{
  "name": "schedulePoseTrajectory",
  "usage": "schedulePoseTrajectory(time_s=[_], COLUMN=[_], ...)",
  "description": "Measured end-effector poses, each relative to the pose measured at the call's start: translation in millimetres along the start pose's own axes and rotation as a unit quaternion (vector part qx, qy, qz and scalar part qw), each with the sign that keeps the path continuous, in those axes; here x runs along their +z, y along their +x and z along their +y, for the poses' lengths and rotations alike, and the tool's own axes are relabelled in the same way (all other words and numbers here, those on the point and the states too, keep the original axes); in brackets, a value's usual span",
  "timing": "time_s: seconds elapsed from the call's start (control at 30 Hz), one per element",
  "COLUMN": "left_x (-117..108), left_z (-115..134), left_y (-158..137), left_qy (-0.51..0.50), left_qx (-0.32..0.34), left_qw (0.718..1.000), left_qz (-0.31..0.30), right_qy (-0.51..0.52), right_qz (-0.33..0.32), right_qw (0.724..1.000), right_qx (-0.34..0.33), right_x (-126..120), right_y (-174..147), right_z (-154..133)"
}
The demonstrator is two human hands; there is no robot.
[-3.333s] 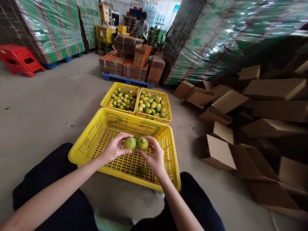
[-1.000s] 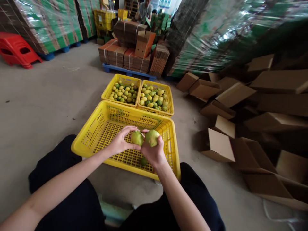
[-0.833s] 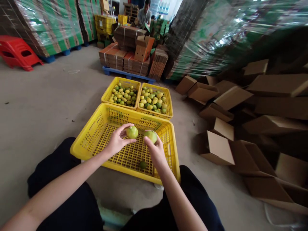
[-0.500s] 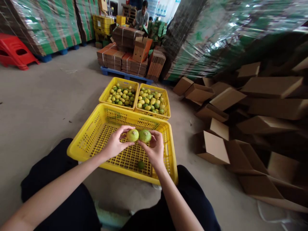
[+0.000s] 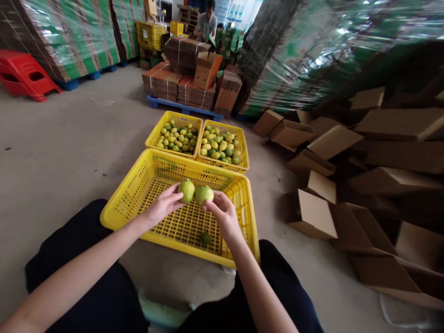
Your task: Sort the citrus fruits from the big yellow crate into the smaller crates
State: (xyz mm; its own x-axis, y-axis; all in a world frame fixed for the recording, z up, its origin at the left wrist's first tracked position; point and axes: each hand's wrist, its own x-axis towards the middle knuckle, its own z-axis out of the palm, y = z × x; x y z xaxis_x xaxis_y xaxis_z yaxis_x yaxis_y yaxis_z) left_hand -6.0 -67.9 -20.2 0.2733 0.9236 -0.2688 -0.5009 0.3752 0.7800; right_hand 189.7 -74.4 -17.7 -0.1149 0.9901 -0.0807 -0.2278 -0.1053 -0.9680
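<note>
My left hand (image 5: 163, 206) is closed on a yellow-green lemon (image 5: 186, 190), thumb in front and fingers behind. Just to its right, my right hand (image 5: 225, 213) grips a second green lemon (image 5: 204, 195) between thumb and fingers. The two fruits are side by side, very close to each other. Both are held over a large yellow perforated crate (image 5: 222, 178) between my knees. One dark green fruit (image 5: 206, 238) lies on the crate's floor near its front right.
Beyond the large crate stand two smaller yellow crates (image 5: 151, 138) of yellow and green lemons. Open cardboard boxes (image 5: 317, 212) are heaped at the right. Flattened cartons (image 5: 163, 82) rest on a blue pallet (image 5: 185, 109), with a person (image 5: 207, 23) behind. A red stool (image 5: 29, 74) stands left.
Both lemons have been turned in my fingers, so different sides now show. The left lemon is tilted more upright and slightly higher. The view has shifted slightly.
</note>
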Motion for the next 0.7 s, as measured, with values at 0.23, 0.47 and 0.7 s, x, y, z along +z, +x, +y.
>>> schedulePoseTrajectory(time_s=[0.23,0.47,0.7], left_x=[2.5,-1.8,-1.5], left_z=[-9.0,-3.3,-12.5], left_y=[-0.2,3.8,9.7], left_qy=[0.025,0.003,0.037], left_qx=[-0.033,-0.064,0.005], left_qw=[0.997,0.998,0.999], left_qz=[0.062,0.016,0.032], right_qy=[0.155,0.115,0.1], right_qz=[-0.111,-0.067,-0.013], right_qw=[0.972,0.981,0.989], right_qx=[0.136,0.138,0.108], right_x=[15.6,18.6,14.9], right_y=[-2.2,-5.8,-5.2], right_z=[17.7,11.2,9.9])
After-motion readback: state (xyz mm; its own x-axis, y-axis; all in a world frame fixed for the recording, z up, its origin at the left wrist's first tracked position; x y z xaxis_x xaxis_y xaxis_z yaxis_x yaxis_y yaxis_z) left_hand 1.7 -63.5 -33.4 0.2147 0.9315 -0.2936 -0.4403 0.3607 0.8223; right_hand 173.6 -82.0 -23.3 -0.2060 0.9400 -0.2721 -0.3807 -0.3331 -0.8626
